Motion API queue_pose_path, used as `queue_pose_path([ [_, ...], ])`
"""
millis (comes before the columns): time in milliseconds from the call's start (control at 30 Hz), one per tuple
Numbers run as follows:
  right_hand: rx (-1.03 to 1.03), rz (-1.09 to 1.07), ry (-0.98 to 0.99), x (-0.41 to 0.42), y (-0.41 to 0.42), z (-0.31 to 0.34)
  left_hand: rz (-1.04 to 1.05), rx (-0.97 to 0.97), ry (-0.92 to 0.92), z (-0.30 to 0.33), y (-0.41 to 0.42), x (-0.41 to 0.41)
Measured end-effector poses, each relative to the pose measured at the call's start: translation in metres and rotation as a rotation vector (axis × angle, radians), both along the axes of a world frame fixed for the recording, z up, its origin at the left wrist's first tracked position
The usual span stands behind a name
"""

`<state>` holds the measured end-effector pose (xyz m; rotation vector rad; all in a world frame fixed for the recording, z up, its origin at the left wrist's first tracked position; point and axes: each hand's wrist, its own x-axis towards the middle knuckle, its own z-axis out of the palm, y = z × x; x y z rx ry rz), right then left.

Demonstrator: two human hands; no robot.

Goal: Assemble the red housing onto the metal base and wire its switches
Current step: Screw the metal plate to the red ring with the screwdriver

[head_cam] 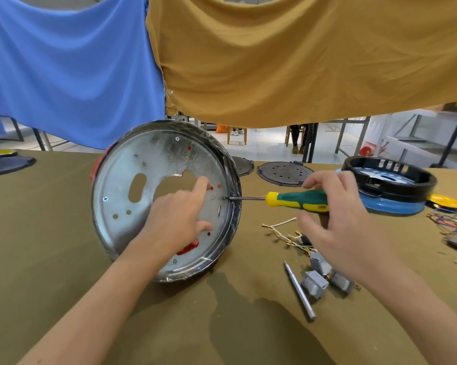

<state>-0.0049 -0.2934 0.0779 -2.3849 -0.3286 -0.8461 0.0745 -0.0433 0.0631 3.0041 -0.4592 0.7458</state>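
A round metal base (148,164) stands tilted on its edge on the table, its flat face toward me. Red housing (188,249) shows through its holes and at the left rim. My left hand (177,219) presses flat against the plate, index finger stretched toward a hole. My right hand (338,214) grips a green and yellow screwdriver (296,200) held level, its tip at a screw on the base's right rim. Grey switches (315,283) and white wires with brass terminals (282,233) lie under my right hand.
A loose metal bit (299,292) lies near the switches. A black ring on a blue housing (390,188) sits at the right, with a yellow part (444,202) and coloured wires (451,222) beyond. Dark round covers (284,172) lie at the back. Blue and tan cloths hang overhead.
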Motion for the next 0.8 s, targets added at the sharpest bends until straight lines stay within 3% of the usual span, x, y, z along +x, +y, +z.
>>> queue_pose_path([
  [167, -0.105, -0.112, -0.125, -0.001, 0.004, 0.003, 0.004, -0.006, 0.017, 0.002, 0.001, 0.0],
  [233, -0.176, -0.169, -0.088, 0.001, 0.009, 0.004, 0.004, -0.031, 0.017, 0.003, 0.004, 0.0],
  [433, 0.008, 0.118, -0.037, 0.003, 0.011, 0.007, -0.002, -0.062, 0.034, 0.003, 0.006, 0.001],
  [600, -0.162, -0.094, -0.27, 0.003, 0.018, 0.013, 0.0, -0.017, 0.006, 0.001, 0.001, 0.0],
  [700, -0.18, -0.092, -0.165, 0.003, 0.019, 0.012, 0.015, -0.028, 0.003, 0.001, 0.003, 0.001],
  [800, -0.048, 0.116, -0.01, 0.005, 0.012, 0.018, -0.009, -0.098, 0.025, 0.002, 0.007, 0.001],
])
